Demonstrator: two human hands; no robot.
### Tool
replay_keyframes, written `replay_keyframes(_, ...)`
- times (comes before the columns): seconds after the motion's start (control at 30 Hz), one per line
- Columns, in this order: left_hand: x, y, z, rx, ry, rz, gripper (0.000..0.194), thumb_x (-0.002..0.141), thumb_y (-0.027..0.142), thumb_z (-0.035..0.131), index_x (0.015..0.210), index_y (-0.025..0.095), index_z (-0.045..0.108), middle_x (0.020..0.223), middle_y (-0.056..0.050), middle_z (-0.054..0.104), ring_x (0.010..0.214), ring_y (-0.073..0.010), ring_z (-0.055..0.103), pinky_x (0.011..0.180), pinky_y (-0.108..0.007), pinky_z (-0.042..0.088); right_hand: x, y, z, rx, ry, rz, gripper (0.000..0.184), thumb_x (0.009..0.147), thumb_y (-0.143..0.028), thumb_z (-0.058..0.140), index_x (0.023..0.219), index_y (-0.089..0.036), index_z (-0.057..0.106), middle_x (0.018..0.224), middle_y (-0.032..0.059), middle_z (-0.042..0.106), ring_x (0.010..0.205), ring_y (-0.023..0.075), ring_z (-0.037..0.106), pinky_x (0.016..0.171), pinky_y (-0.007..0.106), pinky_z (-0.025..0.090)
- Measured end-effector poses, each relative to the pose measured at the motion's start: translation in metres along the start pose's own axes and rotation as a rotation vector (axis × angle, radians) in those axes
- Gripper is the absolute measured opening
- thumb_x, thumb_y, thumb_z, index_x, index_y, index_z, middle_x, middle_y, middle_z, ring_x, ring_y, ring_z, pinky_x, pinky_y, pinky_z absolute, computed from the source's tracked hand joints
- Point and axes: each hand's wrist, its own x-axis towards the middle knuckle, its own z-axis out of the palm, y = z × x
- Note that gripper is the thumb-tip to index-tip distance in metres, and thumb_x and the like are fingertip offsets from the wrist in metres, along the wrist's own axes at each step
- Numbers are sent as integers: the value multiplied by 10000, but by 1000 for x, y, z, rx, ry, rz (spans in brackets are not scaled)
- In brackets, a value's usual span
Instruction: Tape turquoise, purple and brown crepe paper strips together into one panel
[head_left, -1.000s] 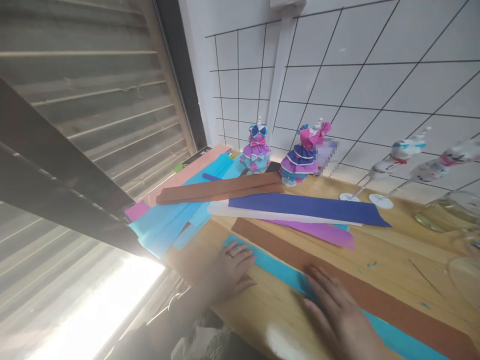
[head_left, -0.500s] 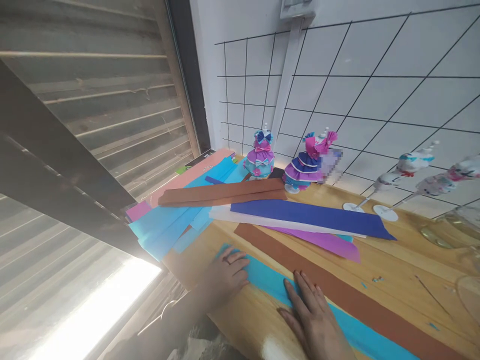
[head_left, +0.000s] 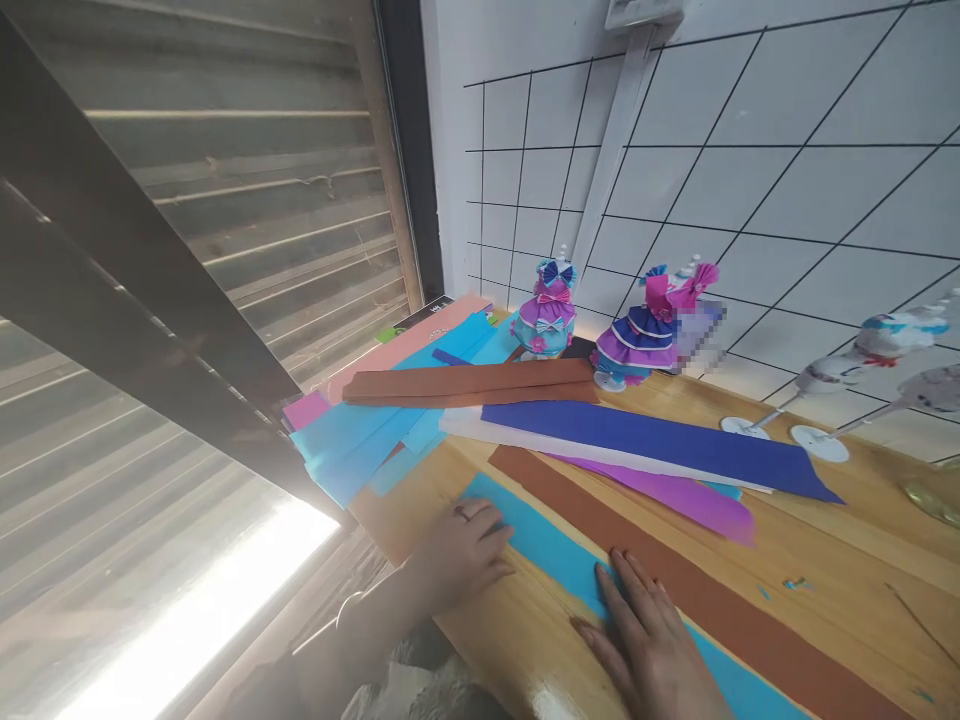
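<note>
A long blue paper strip (head_left: 555,547) runs diagonally along the wooden table (head_left: 525,640) in front of me. My left hand (head_left: 469,548), with a ring on one finger, rests at the near edge of the strip's far-left end; its fingers are bent but loosely apart. Flat on the strip's nearer stretch lies my right hand (head_left: 652,630), fingers extended and pointing away from me. A brown paper strip (head_left: 645,560) lies alongside, just beyond the blue one. Neither hand has anything lifted.
Behind lie a dark blue strip (head_left: 652,440), a purple strip (head_left: 675,500), folded brown paper (head_left: 472,383) and light blue sheets (head_left: 375,430). Two small dress forms in paper dresses (head_left: 545,315) (head_left: 637,335) stand by the grid wall; other figures (head_left: 847,370) are at right. Scraps (head_left: 796,583) dot the table.
The whole view has shifted, so things appear farther right. My left hand has drawn back slightly towards me, uncovering more of the blue strip's far end. My right hand stays on the strip.
</note>
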Motion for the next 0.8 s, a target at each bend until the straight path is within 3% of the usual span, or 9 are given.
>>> replay_keyframes(0.2, 7, 3, -1, 12, -35, -24, 292, 867, 443, 515, 1004, 193, 578, 1169, -75, 571, 1106, -246, 490, 912, -410, 419, 28, 16, -12, 36, -88, 41, 397, 926, -366, 369, 1126, -130, 617, 1177, 123, 618, 1061, 230, 580, 845, 367, 524)
replay_keyframes(0.4, 5, 4, 1, -1, -45, -39, 340, 856, 489, 515, 1007, 190, 573, 1255, -66, 550, 1164, -245, 452, 958, -407, 404, 51, 24, 3, -113, -215, -14, 282, 797, -93, 506, 1034, -135, 653, 1005, 93, 673, 885, 237, 608, 710, 364, 524)
replay_keyframes(0.57, 4, 3, 1, -25, -32, -39, 367, 851, 507, 511, 1020, 187, 572, 1251, -67, 556, 1175, -256, 451, 970, -429, 399, 52, 25, 6, -118, -204, -17, 259, 762, -53, 523, 973, -129, 654, 983, 89, 661, 859, 229, 591, 663, 329, 498)
replay_keyframes(0.8, 5, 2, 4, -65, -12, -17, 366, 839, 488, 544, 1032, 179, 569, 1239, -70, 562, 1253, -267, 407, 1055, -445, 335, 51, 30, -5, 36, -113, 60, 219, 873, -136, 434, 992, -136, 617, 916, 86, 658, 831, 207, 568, 735, 334, 446)
